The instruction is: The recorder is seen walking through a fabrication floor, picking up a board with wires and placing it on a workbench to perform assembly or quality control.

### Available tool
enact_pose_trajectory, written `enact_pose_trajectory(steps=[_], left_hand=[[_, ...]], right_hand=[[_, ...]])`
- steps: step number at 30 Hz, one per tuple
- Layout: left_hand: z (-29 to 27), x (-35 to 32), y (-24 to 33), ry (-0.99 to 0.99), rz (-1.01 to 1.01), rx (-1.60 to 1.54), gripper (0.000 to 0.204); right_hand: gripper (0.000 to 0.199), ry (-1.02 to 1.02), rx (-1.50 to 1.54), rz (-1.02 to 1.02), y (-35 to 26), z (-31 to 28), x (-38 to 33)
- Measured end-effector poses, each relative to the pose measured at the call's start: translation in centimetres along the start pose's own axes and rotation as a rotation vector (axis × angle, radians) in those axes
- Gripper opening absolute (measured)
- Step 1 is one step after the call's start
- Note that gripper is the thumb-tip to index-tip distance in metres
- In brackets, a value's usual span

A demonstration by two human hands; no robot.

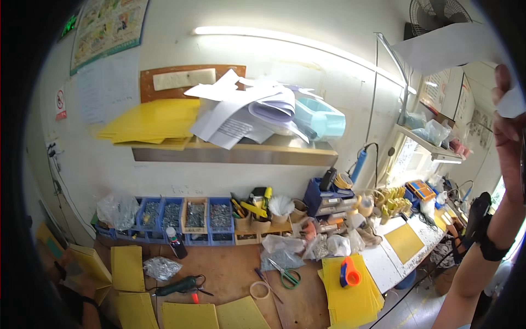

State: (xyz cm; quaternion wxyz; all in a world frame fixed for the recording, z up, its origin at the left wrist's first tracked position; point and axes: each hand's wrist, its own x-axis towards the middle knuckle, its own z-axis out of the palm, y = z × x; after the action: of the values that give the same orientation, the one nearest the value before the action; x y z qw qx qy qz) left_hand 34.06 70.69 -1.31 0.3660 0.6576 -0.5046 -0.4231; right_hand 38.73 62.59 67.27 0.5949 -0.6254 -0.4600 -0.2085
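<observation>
My right hand [508, 123] is raised high at the right edge, with a black strap around its wrist. Its fingers pinch a white paper sheet [449, 46] that spreads up and to the left, in front of a wall fan. My left hand [68, 267] sits low at the dark left rim, beside a stack of yellow sheets [90, 264] on the wooden bench. Its fingers are too dim to make out. More yellow sheets [127, 267] lie just to its right.
A wall shelf [235, 153] carries yellow sheets, loose papers and a pale blue box. On the bench are blue screw bins [186, 216], a dark bottle [176, 244], a green power screwdriver [178, 285], green scissors [286, 276], a tape roll [259, 289] and an orange-and-blue tool [349, 273] on yellow sheets.
</observation>
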Motion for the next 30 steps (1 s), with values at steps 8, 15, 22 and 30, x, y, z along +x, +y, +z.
enact_pose_trajectory(steps=[8, 15, 22, 30], left_hand=[[-0.4, -11.3, -1.4, 0.764, 0.145, -0.323, 0.02], [0.5, -18.0, 4.4, 0.966, -0.136, -0.603, 0.016], [1.7, -20.2, 2.7, 0.895, -0.189, -0.716, 0.025], [2.7, -19.7, 0.7, 0.803, -0.186, -0.739, 0.026]], right_hand=[[0.038, -0.08, 0.154, -0.248, 13.6, 2.6, 7.0], [0.03, 0.054, 0.062, 0.377, 28.7, 13.7, 13.7], [0.02, 0.22, -0.303, -0.02, 26.9, 13.9, 1.8], [0.037, -0.819, -0.623, 0.869, 48.2, 15.7, -34.3]])
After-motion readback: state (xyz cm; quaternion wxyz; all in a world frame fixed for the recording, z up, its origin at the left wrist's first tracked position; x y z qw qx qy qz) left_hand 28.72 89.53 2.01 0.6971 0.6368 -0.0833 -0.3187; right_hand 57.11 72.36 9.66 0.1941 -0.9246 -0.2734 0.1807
